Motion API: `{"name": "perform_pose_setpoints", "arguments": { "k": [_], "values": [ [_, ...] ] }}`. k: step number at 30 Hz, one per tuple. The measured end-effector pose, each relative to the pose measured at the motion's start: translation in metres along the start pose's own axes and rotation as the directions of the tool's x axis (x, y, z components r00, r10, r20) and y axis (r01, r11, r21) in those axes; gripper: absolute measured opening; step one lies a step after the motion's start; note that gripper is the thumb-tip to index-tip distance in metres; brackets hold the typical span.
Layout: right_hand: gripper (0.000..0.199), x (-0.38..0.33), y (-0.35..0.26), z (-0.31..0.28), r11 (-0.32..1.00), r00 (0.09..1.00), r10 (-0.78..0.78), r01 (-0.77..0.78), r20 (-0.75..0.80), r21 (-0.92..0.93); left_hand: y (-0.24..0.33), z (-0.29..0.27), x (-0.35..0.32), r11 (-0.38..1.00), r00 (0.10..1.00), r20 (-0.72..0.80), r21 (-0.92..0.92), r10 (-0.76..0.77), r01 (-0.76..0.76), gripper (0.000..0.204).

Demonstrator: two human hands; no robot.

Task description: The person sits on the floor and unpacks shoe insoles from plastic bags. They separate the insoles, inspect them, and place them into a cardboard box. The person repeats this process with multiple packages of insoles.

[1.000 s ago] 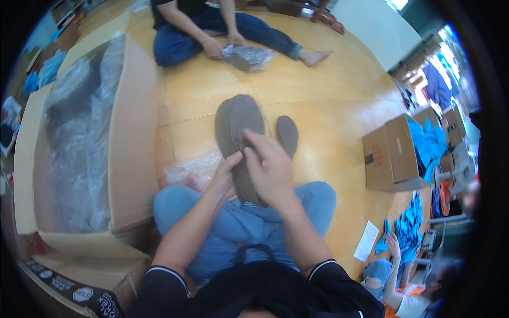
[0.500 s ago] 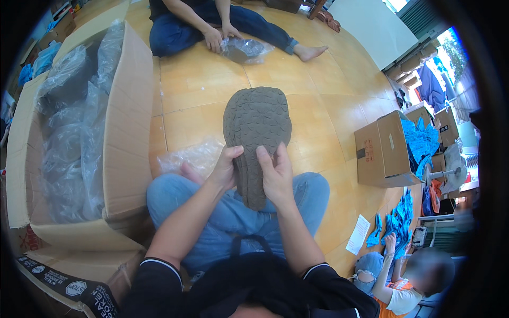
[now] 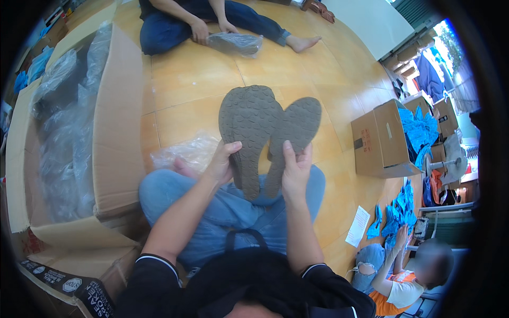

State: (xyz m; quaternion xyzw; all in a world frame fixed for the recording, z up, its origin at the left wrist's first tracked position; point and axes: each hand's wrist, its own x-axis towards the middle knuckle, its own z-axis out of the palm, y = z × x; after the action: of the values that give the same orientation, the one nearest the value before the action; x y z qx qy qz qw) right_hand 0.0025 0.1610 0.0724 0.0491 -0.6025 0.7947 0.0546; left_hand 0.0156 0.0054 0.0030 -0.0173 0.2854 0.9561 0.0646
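A few grey-brown shoe soles (image 3: 249,124) with a patterned surface are held over my crossed legs. My left hand (image 3: 225,161) grips the stacked ones at their left edge, thumb on top. My right hand (image 3: 297,168) pinches a separate shoe sole (image 3: 299,124), fanned out to the right of the stack. Its upper part still touches or overlaps the stack, while a gap shows between the narrow lower ends. How many lie in the stack is hard to tell.
A large open carton (image 3: 119,122) of clear plastic bags (image 3: 69,138) stands at left. A plastic bag (image 3: 183,151) lies by my foot. Ahead, a seated person holds a bagged item (image 3: 236,43). At right are a box (image 3: 382,140) of blue pieces, a paper sheet (image 3: 358,226) and another person (image 3: 403,270).
My right hand has moved right, drawing one shoe sole out from the stack. The person ahead has shifted the bagged item; the person at right has raised their hands.
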Motion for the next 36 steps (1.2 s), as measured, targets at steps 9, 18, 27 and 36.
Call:
{"name": "perform_pose_setpoints", "arguments": {
  "k": [9, 18, 27, 36],
  "values": [
    [0.042, 0.005, 0.017, -0.011, 0.905, 0.943, 0.332, -0.324, 0.019, 0.277, -0.003, -0.001, 0.003, 0.998, 0.997, -0.055, 0.048, -0.044, 0.047, 0.064],
    [0.028, 0.057, 0.082, -0.027, 0.857, 0.916, 0.343, -0.395, 0.207, 0.331, 0.003, -0.026, 0.024, 0.980, 0.963, -0.244, 0.186, 0.114, -0.069, 0.058],
    [0.027, 0.056, 0.097, -0.051, 0.847, 0.931, 0.310, -0.363, 0.194, 0.389, -0.009, -0.038, 0.037, 0.957, 0.960, -0.259, 0.290, 0.107, -0.028, 0.056],
    [0.025, 0.058, 0.095, -0.044, 0.875, 0.935, 0.353, -0.323, -0.019, 0.360, -0.013, -0.045, 0.037, 0.948, 0.935, -0.334, 0.319, 0.119, -0.006, 0.058]
  ]
}}
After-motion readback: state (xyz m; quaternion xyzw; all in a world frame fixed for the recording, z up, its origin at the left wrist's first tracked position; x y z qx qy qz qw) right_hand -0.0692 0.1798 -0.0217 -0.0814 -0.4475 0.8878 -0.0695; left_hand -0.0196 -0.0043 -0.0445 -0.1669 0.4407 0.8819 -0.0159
